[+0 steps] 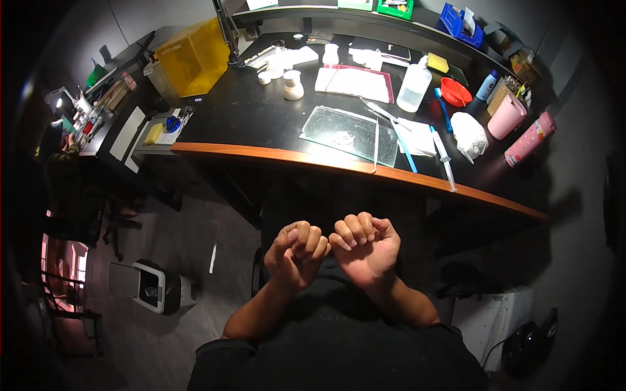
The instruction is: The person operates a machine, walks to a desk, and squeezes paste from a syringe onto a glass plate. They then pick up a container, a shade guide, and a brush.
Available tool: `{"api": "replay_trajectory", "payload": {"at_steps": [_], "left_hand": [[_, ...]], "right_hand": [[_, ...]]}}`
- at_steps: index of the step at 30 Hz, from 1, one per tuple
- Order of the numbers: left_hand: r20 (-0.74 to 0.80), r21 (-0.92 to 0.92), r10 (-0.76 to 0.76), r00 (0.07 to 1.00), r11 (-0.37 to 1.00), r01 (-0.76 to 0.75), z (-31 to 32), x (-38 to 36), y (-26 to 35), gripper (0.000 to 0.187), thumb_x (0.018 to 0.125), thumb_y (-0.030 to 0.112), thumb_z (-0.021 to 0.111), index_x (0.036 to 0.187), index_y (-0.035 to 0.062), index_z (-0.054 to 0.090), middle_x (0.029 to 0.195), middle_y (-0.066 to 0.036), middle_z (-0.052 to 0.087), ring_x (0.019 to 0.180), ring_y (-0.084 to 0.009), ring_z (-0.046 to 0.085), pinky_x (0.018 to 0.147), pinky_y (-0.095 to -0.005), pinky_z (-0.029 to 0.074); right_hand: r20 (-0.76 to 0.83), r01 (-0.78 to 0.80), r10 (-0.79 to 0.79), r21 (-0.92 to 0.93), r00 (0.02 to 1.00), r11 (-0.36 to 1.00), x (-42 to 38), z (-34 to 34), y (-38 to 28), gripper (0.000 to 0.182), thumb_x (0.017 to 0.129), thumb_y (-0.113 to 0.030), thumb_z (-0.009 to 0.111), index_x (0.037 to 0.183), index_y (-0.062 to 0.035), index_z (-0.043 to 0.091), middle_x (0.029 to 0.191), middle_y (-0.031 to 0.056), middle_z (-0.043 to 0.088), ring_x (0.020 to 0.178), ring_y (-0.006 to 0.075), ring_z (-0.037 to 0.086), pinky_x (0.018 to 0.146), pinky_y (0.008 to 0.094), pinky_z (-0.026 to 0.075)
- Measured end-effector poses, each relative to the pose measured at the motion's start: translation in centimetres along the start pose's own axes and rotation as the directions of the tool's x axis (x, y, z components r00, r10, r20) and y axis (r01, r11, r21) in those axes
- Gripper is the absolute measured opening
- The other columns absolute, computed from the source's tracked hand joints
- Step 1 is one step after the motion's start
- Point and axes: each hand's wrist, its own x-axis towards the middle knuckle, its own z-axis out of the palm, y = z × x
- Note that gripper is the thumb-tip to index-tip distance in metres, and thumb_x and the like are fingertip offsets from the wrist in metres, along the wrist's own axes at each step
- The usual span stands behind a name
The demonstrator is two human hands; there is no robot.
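Observation:
My left hand [297,254] is raised in front of my chest, below the desk's front edge, with its fingers curled in toward the palm. Beside it, my right hand [366,249] turns its palm up and folds its fingers over. The little-finger sides of the two hands meet or nearly meet. No object shows in either hand. Nearest on the desk beyond them are a glass plate [326,133], a thin metal tool [376,146] lying across it, a blue-handled tool [405,148] and a syringe [443,156].
The black desk [248,124] has a wooden front edge. On it stand a pump bottle [414,85], a red bowl [455,92], a small jar [293,86] and a white crumpled bag [469,135]. A bin [160,288] is on the floor at left; another person [68,163] sits far left.

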Motion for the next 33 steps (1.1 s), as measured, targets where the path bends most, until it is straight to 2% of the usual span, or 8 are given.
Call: {"api": "replay_trajectory", "payload": {"at_steps": [8,24,26,28,30,31,32,33], "left_hand": [[-0.085,-0.297,0.001,0.996,0.955,-0.026,1.0,0.6,0.2,0.041,0.094,0.039,0.053,0.066,0.0143,0.037,0.067,0.001,0.035,0.065,-0.0125,0.037,0.066,-0.0297,0.032],[-0.181,-0.242,0.079,0.98,0.962,-0.123,2.2,0.3,-0.3,0.039,0.09,0.037,0.055,0.065,0.0129,0.038,0.072,-0.002,0.037,0.075,-0.0168,0.039,0.074,-0.0309,0.034],[-0.216,-0.21,0.081,0.973,0.97,-0.127,2.5,0.4,-0.4,0.038,0.089,0.038,0.056,0.065,0.0138,0.038,0.073,-0.001,0.037,0.074,-0.0154,0.038,0.073,-0.0304,0.033],[-0.216,-0.143,0.081,0.973,0.983,-0.114,2.5,0.4,-0.6,0.038,0.09,0.038,0.054,0.066,0.0135,0.038,0.073,-0.002,0.036,0.075,-0.0157,0.038,0.073,-0.0305,0.033],[-0.145,-0.143,0.069,0.987,0.986,-0.09,2.0,0.5,-0.7,0.035,0.09,0.038,0.052,0.07,0.0104,0.044,0.076,-0.004,0.045,0.081,-0.0181,0.047,0.078,-0.0314,0.038],[-0.18,-0.164,0.043,0.983,0.984,-0.073,2.0,0.3,-0.8,0.033,0.091,0.037,0.051,0.075,0.0079,0.049,0.081,-0.006,0.05,0.085,-0.0201,0.05,0.083,-0.0329,0.04],[-0.216,-0.187,0.014,0.976,0.981,-0.055,2.1,0.0,-0.9,0.033,0.091,0.036,0.05,0.08,0.0055,0.054,0.086,-0.008,0.055,0.089,-0.022,0.053,0.087,-0.0344,0.041],[-0.249,-0.212,-0.017,0.968,0.977,-0.038,2.2,-0.2,-1.1,0.034,0.091,0.035,0.05,0.085,0.0031,0.059,0.091,-0.01,0.06,0.093,-0.024,0.056,0.092,-0.0359,0.043]], "right_hand": [[0.037,0.02,-0.02,0.006,0.999,1.0,-0.1,0.0,0.2,0.032,0.088,-0.023,0.045,0.061,-0.0092,0.036,0.064,0.004,0.035,0.066,0.0185,0.035,0.064,0.0326,0.035],[0.069,0.048,-0.038,-0.137,0.997,0.989,-0.5,-0.3,0.6,0.032,0.088,-0.026,0.046,0.062,-0.0095,0.038,0.064,0.0038,0.037,0.067,0.0189,0.037,0.065,0.0332,0.036],[0.065,0.147,-0.134,-0.289,0.989,0.946,-0.6,-0.3,0.8,0.027,0.088,-0.023,0.046,0.066,-0.0078,0.041,0.068,0.0056,0.04,0.069,0.0196,0.039,0.067,0.0339,0.036],[0.136,0.323,-0.297,-0.514,0.945,0.795,-0.7,-0.7,1.2,0.018,0.087,-0.018,0.048,0.076,-0.0042,0.048,0.078,0.0093,0.048,0.075,0.02,0.044,0.073,0.0347,0.038],[0.374,0.517,-0.4,-0.779,0.837,0.354,-0.6,-1.0,1.2,0.025,0.087,-0.015,0.05,0.097,0.0039,0.062,0.106,0.0171,0.06,0.099,0.0254,0.057,0.092,0.0374,0.044],[0.468,0.539,-0.391,-0.837,0.792,0.089,-0.6,-0.1,1.3,0.033,0.088,-0.015,0.049,0.107,0.0062,0.065,0.117,0.0201,0.062,0.108,0.0274,0.059,0.098,0.0379,0.045],[0.526,0.533,-0.218,-0.846,0.822,-0.028,-0.8,0.8,0.6,0.042,0.089,-0.015,0.049,0.123,0.007,0.062,0.133,0.0236,0.057,0.117,0.0287,0.059,0.1,0.0366,0.046],[0.559,0.561,-0.106,-0.828,0.823,-0.007,-0.2,0.3,0.6,0.043,0.088,-0.011,0.052,0.126,0.0074,0.06,0.134,0.0243,0.058,0.117,0.029,0.061,0.098,0.0359,0.049]]}}
